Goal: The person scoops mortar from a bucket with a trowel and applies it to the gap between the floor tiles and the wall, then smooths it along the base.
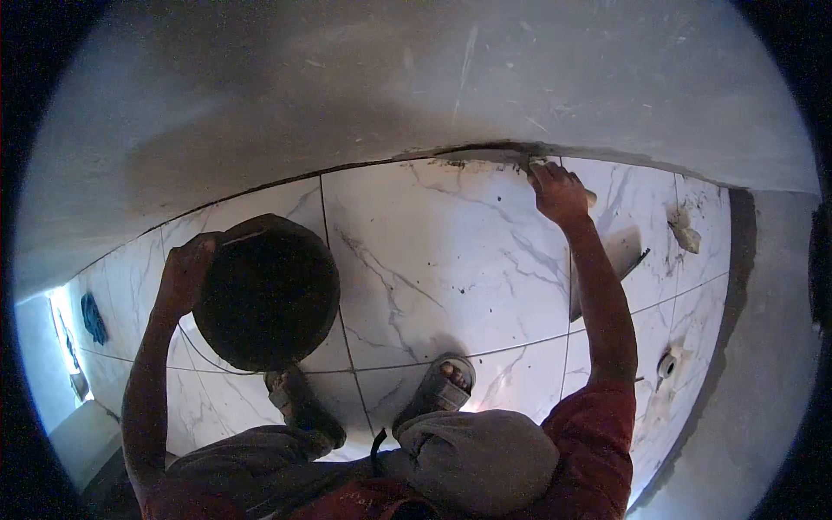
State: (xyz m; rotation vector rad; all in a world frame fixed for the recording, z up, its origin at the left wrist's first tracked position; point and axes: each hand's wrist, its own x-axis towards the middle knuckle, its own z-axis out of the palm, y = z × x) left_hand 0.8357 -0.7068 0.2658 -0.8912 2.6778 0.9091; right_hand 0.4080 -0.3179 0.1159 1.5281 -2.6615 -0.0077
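At the left, my left hand [192, 269] is closed on the rim of a dark round bucket [269, 295], tilted so its black mouth faces me; its contents are too dark to make out. A thin wire handle hangs below it. My right hand [559, 192] reaches forward to the foot of the wall, its fingers wrapped round a trowel [591, 198], whose pale handle end sticks out beside the palm. The blade is mostly hidden at the dark joint [511, 147] between wall and floor tiles. Wet-looking mortar and crumbs lie along that edge.
White marbled tiles [416, 260] cover the floor, with crumbs scattered on them. A flat tool with a dark edge [637, 263], a crumpled lump [685, 232] and a round drain fitting [666, 365] are on the right. A dark cloth [93, 318] lies far left. The grey wall [390, 78] rises ahead.
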